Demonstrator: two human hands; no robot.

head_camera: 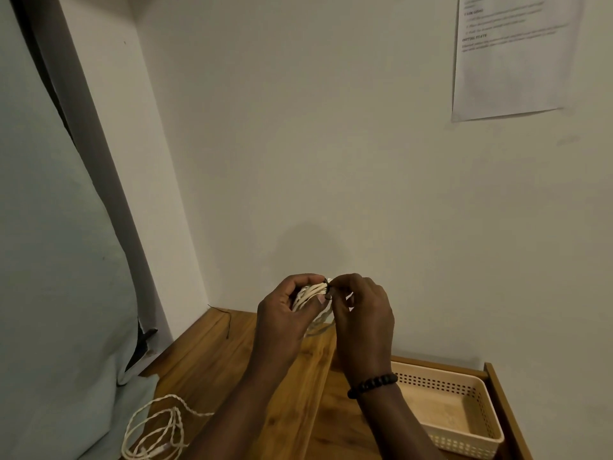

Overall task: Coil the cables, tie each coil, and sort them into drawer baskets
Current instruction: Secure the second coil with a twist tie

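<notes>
My left hand point(285, 313) grips a coiled white braided cable point(310, 293), held up above the wooden table point(232, 360). My right hand point(360, 307) pinches a thin dark tie point(327, 288) at the top of that coil. A second white braided cable point(156, 429) lies loose on the table's near left corner. A beige perforated basket point(464, 436) sits in the open drawer at the lower right, and nothing shows inside it.
A thin dark wire point(225, 318) lies on the table's far left corner near the wall. A printed sheet point(510, 54) hangs on the wall at the upper right. Pale fabric point(49, 293) fills the left side. The drawer's wooden side point(507, 413) borders the basket.
</notes>
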